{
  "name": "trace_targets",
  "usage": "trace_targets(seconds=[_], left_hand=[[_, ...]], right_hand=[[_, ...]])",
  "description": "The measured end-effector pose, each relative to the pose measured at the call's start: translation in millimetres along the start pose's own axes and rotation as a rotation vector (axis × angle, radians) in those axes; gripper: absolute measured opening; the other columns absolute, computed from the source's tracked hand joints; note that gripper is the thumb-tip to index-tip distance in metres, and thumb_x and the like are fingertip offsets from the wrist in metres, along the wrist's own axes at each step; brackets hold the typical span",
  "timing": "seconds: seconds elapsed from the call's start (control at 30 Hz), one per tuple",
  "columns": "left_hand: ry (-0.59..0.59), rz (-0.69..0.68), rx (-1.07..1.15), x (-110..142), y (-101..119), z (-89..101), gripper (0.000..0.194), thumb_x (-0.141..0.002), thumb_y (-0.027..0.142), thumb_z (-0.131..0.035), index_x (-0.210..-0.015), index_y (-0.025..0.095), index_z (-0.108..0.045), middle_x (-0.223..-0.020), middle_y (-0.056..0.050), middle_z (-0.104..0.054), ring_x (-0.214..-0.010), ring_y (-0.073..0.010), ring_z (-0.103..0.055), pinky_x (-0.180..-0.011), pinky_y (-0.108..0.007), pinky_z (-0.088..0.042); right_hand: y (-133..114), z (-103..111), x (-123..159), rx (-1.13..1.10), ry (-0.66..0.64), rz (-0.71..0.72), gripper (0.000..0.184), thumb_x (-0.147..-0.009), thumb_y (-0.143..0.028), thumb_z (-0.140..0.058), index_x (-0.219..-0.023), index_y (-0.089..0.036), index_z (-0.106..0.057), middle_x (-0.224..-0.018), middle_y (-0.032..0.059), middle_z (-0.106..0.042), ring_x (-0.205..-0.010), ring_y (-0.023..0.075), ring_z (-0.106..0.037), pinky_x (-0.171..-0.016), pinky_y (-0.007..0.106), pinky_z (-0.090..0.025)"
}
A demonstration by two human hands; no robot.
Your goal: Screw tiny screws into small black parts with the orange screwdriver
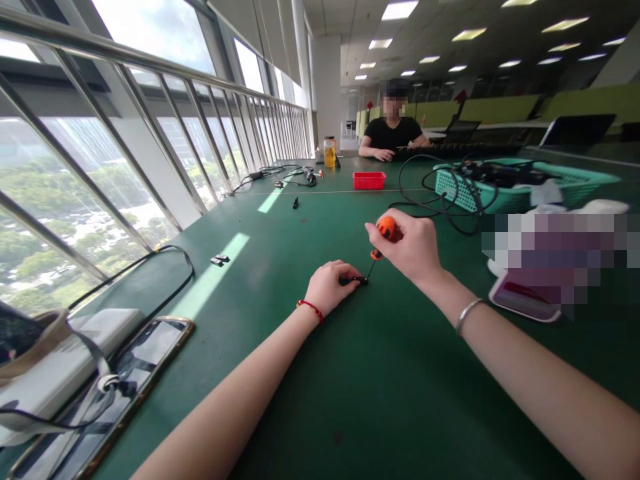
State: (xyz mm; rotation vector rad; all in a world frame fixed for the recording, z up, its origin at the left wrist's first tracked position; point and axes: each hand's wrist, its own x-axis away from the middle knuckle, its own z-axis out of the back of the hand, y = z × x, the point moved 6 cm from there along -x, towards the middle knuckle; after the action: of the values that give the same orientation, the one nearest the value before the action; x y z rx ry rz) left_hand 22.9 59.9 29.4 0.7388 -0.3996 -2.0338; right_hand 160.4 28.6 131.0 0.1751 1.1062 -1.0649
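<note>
An orange and black screwdriver is gripped by its handle in my right hand, its thin shaft slanting down to the left. The tip meets or nearly meets the end of a small black part on the green table. My left hand is closed on that part, pinching it between thumb and fingers against the tabletop. Fingers cover much of the part, so its exact kind does not show.
Small black pieces lie at left, another farther back. Beyond are a red tray, a jar and a teal basket with cables. A phone and white power strip sit near left. A person sits opposite.
</note>
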Motion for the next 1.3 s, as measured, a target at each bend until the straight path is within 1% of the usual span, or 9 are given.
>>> trace_targets(seconds=[0.1, 0.2, 0.4, 0.57, 0.77, 1.1, 1.2, 1.3], left_hand=[[0.0, 0.009, -0.001, -0.8, -0.8, -0.9, 0.012, -0.074, 0.023, -0.063, -0.083, 0.022, -0.072, -0.081, 0.0, -0.066, -0.075, -0.0142, -0.059, -0.069, -0.024, -0.048], [0.006, 0.016, 0.012, -1.2, -1.4, -1.6, 0.012, -0.074, 0.023, -0.063, -0.082, 0.022, -0.071, -0.081, 0.0, -0.065, -0.075, -0.0141, -0.059, -0.068, -0.024, -0.048], [0.008, 0.035, 0.053, -2.2, -3.0, -2.7, 0.012, -0.072, 0.023, -0.064, -0.081, 0.021, -0.071, -0.081, 0.0, -0.065, -0.073, -0.0136, -0.059, -0.067, -0.024, -0.048], [0.006, 0.041, 0.072, -2.6, -3.8, -3.0, 0.011, -0.072, 0.023, -0.064, -0.08, 0.02, -0.071, -0.08, -0.001, -0.066, -0.072, -0.0135, -0.06, -0.066, -0.024, -0.049], [0.009, 0.034, 0.067, -2.8, -6.0, -4.2, 0.013, -0.072, 0.024, -0.064, -0.081, 0.021, -0.071, -0.08, -0.001, -0.065, -0.073, -0.0135, -0.06, -0.067, -0.024, -0.049], [0.004, 0.03, 0.063, -3.0, -3.5, -3.5, 0.012, -0.071, 0.022, -0.064, -0.081, 0.02, -0.071, -0.079, 0.0, -0.065, -0.07, -0.0124, -0.059, -0.065, -0.023, -0.048], [0.001, 0.032, 0.069, -3.2, -4.2, -3.9, 0.012, -0.071, 0.021, -0.064, -0.081, 0.02, -0.071, -0.079, 0.0, -0.065, -0.07, -0.0125, -0.059, -0.065, -0.023, -0.048], [0.0, 0.032, 0.082, -3.7, -5.4, -4.4, 0.013, -0.07, 0.021, -0.065, -0.081, 0.02, -0.071, -0.08, 0.0, -0.065, -0.07, -0.0125, -0.059, -0.064, -0.023, -0.048]], right_hand=[[5.5, 2.3, 0.0, -0.067, 0.047, -0.036, 0.031, -0.079, -0.04, -0.055, -0.058, -0.021, -0.042, -0.048, -0.0038, -0.042, -0.043, 0.0091, -0.035, -0.047, 0.024, -0.029], [6.1, 4.5, -3.5, -0.101, 0.08, -0.027, 0.031, -0.079, -0.039, -0.055, -0.057, -0.021, -0.042, -0.049, -0.0032, -0.043, -0.044, 0.0089, -0.036, -0.047, 0.025, -0.029], [6.9, 1.5, -3.2, -0.116, 0.073, -0.025, 0.032, -0.079, -0.038, -0.054, -0.056, -0.021, -0.04, -0.048, -0.0035, -0.041, -0.044, 0.0088, -0.034, -0.047, 0.025, -0.029], [11.7, 1.5, -3.6, -0.106, 0.078, -0.032, 0.031, -0.079, -0.038, -0.054, -0.056, -0.021, -0.04, -0.049, -0.0027, -0.043, -0.045, 0.0091, -0.036, -0.047, 0.025, -0.031], [14.0, 6.4, -6.4, -0.11, 0.122, -0.017, 0.033, -0.079, -0.038, -0.054, -0.055, -0.021, -0.041, -0.049, -0.0024, -0.043, -0.046, 0.0094, -0.037, -0.047, 0.025, -0.03], [13.5, -0.2, -4.3, -0.109, 0.071, -0.03, 0.031, -0.08, -0.039, -0.054, -0.056, -0.021, -0.042, -0.048, -0.0029, -0.042, -0.045, 0.0098, -0.036, -0.047, 0.025, -0.03], [12.7, 0.2, -7.3, -0.085, 0.025, -0.045, 0.023, -0.078, -0.035, -0.053, -0.061, -0.021, -0.046, -0.052, -0.0017, -0.047, -0.047, 0.0109, -0.04, -0.049, 0.026, -0.031], [10.5, 3.5, -13.4, -0.018, -0.041, -0.035, 0.006, -0.073, -0.027, -0.054, -0.07, -0.022, -0.052, -0.055, -0.0015, -0.051, -0.048, 0.0124, -0.043, -0.047, 0.025, -0.029]])
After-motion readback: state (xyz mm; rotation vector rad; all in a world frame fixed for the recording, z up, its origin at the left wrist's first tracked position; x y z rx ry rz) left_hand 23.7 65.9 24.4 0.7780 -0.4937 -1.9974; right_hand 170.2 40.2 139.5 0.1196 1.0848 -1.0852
